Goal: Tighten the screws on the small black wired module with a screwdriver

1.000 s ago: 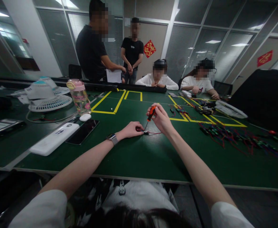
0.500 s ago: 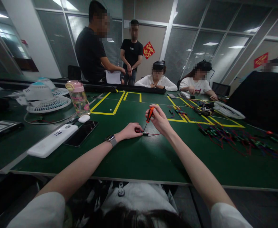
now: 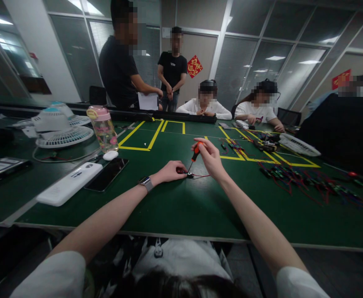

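Centrally, on the green desk: one small black connector, lying at the fingertips of the left hand and below the raised fingers of the right hand. Left fingers: bent, drawn together, pinching the connector at its left end; exact contact too small to tell. Partly hidden under the same hand: a dark reddish piece, too small to identify. Right fingers: wrapped round the orange-and-black handle of a screwdriver, shaft slanting down and leftward, tip at the connector. Also noted: a thin red wire, running from the connector's right end toward the right wrist.

Pose, left: forearm reaching in from the lower left, wrist low over the desk, grey-banded watch strapped on, hand pointing rightward. Pose, right: forearm stretched in from the lower right, hand held above the desk, turned inward to the left.

Further left: black phone, white slab-like device, pink-lidded bottle. Well apart to the right: tangle of wired parts.
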`<state>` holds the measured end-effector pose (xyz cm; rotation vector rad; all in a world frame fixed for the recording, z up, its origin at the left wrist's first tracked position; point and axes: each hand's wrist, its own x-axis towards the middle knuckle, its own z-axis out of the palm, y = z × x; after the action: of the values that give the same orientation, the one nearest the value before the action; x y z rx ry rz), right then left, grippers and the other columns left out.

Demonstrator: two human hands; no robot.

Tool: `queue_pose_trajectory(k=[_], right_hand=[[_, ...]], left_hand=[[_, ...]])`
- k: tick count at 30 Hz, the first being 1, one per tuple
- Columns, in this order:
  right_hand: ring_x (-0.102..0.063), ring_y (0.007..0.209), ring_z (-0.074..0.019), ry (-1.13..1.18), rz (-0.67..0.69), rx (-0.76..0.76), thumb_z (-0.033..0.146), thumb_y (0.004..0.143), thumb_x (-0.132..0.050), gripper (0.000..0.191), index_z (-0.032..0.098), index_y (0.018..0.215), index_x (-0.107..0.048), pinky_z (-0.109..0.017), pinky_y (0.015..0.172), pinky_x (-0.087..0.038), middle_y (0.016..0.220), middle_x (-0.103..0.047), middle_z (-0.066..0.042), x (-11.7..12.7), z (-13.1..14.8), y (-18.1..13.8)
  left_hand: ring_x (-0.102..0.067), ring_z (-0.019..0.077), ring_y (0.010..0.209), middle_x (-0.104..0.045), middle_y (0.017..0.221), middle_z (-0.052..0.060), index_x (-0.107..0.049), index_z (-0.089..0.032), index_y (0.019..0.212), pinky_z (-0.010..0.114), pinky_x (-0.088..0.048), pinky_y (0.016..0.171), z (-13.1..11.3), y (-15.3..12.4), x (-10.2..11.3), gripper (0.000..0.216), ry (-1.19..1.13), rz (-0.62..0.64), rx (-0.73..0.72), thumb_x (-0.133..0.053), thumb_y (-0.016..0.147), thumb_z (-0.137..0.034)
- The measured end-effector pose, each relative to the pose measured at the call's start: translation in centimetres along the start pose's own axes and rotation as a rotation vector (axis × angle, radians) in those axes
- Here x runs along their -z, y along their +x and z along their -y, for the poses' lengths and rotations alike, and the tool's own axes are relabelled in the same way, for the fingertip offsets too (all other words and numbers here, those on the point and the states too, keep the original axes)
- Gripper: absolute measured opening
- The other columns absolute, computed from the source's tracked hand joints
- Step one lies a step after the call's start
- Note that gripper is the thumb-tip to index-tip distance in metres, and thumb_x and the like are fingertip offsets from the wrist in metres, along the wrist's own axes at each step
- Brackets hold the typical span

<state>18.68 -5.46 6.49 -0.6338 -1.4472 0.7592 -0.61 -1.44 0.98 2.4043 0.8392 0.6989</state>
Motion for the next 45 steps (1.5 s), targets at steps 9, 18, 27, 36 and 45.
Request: queue_pose_trajectory(k=[9, 18, 27, 36, 45], right_hand=[[-0.062, 0.080, -0.0168, 0.159, -0.012, -0.058, 0.056, 0.082, -0.078, 0.032, 0.028, 0.095, -0.070, -0.032, 0.079, -0.055, 0.085, -0.067, 0.000, 0.2, -0.4, 0.2], [-0.066, 0.083, -0.0173, 0.164, 0.013, -0.087, 0.056, 0.082, -0.078, 0.036, 0.031, 0.106, -0.073, -0.033, 0.085, -0.054, 0.085, -0.071, 0.000, 0.7, -0.5, 0.4], [-0.070, 0.085, -0.0199, 0.143, -0.019, -0.089, 0.061, 0.081, -0.077, 0.038, 0.031, 0.103, -0.070, -0.037, 0.087, -0.055, 0.086, -0.074, -0.001, 0.8, -0.8, 0.5], [-0.062, 0.077, -0.0163, 0.183, -0.062, -0.114, 0.058, 0.075, -0.082, 0.037, 0.029, 0.093, -0.070, -0.032, 0.076, -0.054, 0.081, -0.067, 0.002, 1.0, -0.7, 0.6], [-0.068, 0.083, -0.0191, 0.218, -0.002, -0.166, 0.062, 0.077, -0.078, 0.044, 0.029, 0.104, -0.068, -0.037, 0.085, -0.057, 0.086, -0.072, -0.001, 0.4, 0.0, 0.5]], left_hand=[[-0.064, 0.0185, 0.083, -0.070, 0.095, 0.006, -0.080, -0.016, 0.096, 0.029, -0.048, 0.075, 0.3, 0.0, 0.0, 0.019, -0.012, 0.004, -0.009, -0.076, 0.086, -0.032], [-0.064, 0.0180, 0.083, -0.070, 0.094, 0.006, -0.080, -0.016, 0.096, 0.029, -0.048, 0.077, 0.4, -0.1, 0.0, 0.019, -0.006, 0.004, -0.008, -0.076, 0.086, -0.032], [-0.064, 0.0181, 0.082, -0.070, 0.092, 0.006, -0.081, -0.017, 0.095, 0.028, -0.048, 0.075, 0.3, 0.0, 0.1, 0.019, 0.013, -0.009, 0.005, -0.077, 0.084, -0.032], [-0.064, 0.0181, 0.083, -0.070, 0.094, 0.007, -0.081, -0.017, 0.100, 0.027, -0.048, 0.076, 0.5, -0.1, 0.2, 0.026, -0.003, 0.019, 0.001, -0.076, 0.087, -0.039], [-0.064, 0.0179, 0.082, -0.071, 0.094, 0.007, -0.083, -0.019, 0.100, 0.027, -0.047, 0.076, 0.9, 0.1, 0.1, 0.023, -0.013, -0.001, 0.008, -0.078, 0.087, -0.038]])
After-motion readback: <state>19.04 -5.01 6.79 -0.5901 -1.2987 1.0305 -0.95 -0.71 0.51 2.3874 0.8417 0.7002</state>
